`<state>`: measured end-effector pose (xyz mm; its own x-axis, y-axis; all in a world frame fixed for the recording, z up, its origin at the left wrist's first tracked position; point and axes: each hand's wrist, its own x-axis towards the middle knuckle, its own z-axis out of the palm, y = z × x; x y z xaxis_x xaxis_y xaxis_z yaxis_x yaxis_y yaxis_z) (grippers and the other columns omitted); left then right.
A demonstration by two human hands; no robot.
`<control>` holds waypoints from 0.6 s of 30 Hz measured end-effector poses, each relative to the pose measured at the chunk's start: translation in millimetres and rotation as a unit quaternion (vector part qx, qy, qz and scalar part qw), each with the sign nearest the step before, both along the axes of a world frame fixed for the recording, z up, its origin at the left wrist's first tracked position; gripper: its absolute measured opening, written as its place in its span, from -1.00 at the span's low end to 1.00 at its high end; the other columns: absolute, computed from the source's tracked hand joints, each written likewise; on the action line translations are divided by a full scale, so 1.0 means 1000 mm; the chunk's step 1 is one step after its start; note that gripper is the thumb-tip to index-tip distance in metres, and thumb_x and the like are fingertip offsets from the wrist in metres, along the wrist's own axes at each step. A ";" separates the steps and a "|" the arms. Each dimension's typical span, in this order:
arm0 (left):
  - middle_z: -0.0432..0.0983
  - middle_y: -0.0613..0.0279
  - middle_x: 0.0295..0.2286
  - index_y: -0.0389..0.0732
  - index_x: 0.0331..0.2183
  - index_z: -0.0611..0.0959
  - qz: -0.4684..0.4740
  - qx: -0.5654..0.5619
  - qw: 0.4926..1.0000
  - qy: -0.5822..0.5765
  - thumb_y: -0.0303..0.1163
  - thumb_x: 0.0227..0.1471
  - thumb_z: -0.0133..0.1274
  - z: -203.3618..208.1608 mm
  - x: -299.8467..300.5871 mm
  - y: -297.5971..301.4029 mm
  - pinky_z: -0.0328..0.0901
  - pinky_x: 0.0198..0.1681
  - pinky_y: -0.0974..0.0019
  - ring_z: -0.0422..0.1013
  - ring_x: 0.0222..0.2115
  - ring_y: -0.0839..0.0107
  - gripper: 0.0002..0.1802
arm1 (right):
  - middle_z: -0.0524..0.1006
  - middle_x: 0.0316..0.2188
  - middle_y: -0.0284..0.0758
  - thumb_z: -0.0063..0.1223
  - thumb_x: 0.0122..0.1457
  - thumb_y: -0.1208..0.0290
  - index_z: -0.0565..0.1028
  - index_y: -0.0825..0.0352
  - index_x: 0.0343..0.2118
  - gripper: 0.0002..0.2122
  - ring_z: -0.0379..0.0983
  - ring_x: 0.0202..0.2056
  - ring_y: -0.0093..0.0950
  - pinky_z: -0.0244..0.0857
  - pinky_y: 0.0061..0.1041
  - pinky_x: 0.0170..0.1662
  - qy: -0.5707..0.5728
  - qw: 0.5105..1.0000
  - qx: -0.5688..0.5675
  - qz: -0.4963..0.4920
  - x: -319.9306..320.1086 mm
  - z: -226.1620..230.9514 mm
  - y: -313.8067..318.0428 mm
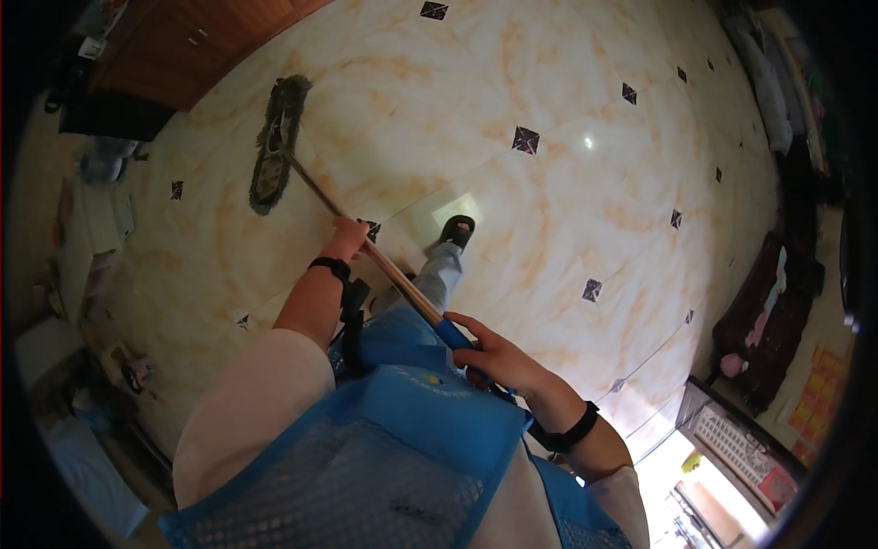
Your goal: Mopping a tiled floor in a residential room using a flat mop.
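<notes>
A flat dust mop lies with its dark grey fringed head (277, 146) on the tiled floor, ahead and to the left. From the head a metal pole (398, 277) slants back toward my body and ends in a blue grip (453, 335). My left hand (346, 240) is closed around the pole at about its middle. Farther back, my right hand (498, 357) is wrapped over the blue grip, partly hiding it. Both wrists wear black bands.
Glossy cream floor tiles (549, 210) with small dark diamond insets spread around me. Wooden cabinets (183, 46) stand at the far left. A dark couch (754, 311) lines the right side. My sandalled foot (457, 231) is forward, and a bright doorway (704, 494) opens at lower right.
</notes>
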<state>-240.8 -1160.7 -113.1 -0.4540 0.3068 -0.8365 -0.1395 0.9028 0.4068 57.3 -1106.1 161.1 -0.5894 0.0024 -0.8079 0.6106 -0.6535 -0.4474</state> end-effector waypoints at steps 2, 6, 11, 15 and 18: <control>0.42 -0.12 -0.48 -0.46 -0.11 -0.03 0.029 0.002 0.999 -0.019 -0.31 -0.12 0.00 -0.003 -0.001 0.016 0.36 -0.67 0.13 0.44 -0.63 0.13 -0.29 | 0.33 -0.57 -0.42 -0.13 0.13 0.48 0.01 0.11 0.20 -0.44 0.25 -0.67 -0.64 0.15 -0.64 -0.62 0.000 1.000 -0.001 0.009 0.000 -0.001 0.022; 0.41 -0.11 -0.53 -0.48 -0.09 -0.07 0.055 0.008 0.998 -0.029 -0.28 -0.08 -0.04 -0.016 -0.002 0.035 0.34 -0.68 0.11 0.41 -0.67 0.13 -0.28 | 0.37 -0.54 -0.43 -0.10 0.11 0.49 0.06 0.06 0.19 -0.44 0.26 -0.61 -0.67 0.17 -0.67 -0.57 -0.033 0.998 0.001 0.049 -0.006 0.015 0.063; 0.41 -0.11 -0.53 -0.49 -0.09 -0.07 0.060 -0.025 0.998 0.020 -0.26 -0.07 -0.06 0.002 0.023 0.072 0.31 -0.72 0.14 0.39 -0.68 0.15 -0.28 | 0.37 -0.54 -0.43 -0.09 0.11 0.49 0.06 0.05 0.19 -0.44 0.24 -0.63 -0.67 0.16 -0.69 -0.57 -0.030 0.998 0.005 0.050 0.010 0.018 0.101; 0.40 -0.14 -0.50 -0.52 -0.09 -0.07 0.069 -0.009 0.998 0.005 -0.27 -0.08 -0.06 -0.006 0.053 0.080 0.31 -0.73 0.16 0.39 -0.66 0.15 -0.27 | 0.36 -0.52 -0.42 -0.08 0.11 0.45 0.03 0.10 0.19 -0.43 0.25 -0.62 -0.65 0.17 -0.68 -0.57 -0.010 0.998 -0.009 0.067 0.041 0.017 0.124; 0.41 -0.15 -0.47 -0.53 -0.08 -0.07 0.073 0.017 0.997 0.019 -0.28 -0.09 -0.07 -0.010 0.086 0.084 0.32 -0.72 0.16 0.41 -0.64 0.15 -0.27 | 0.36 -0.52 -0.41 -0.08 0.11 0.47 0.03 0.10 0.19 -0.42 0.25 -0.63 -0.65 0.16 -0.67 -0.59 -0.007 0.999 -0.009 0.053 0.073 0.017 0.129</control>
<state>-154.6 -1077.1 -123.5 -0.5266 0.2628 -0.8085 -0.2519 0.8601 0.4436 130.3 -977.0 177.7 -0.5747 -0.0744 -0.8150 0.6830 -0.5922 -0.4276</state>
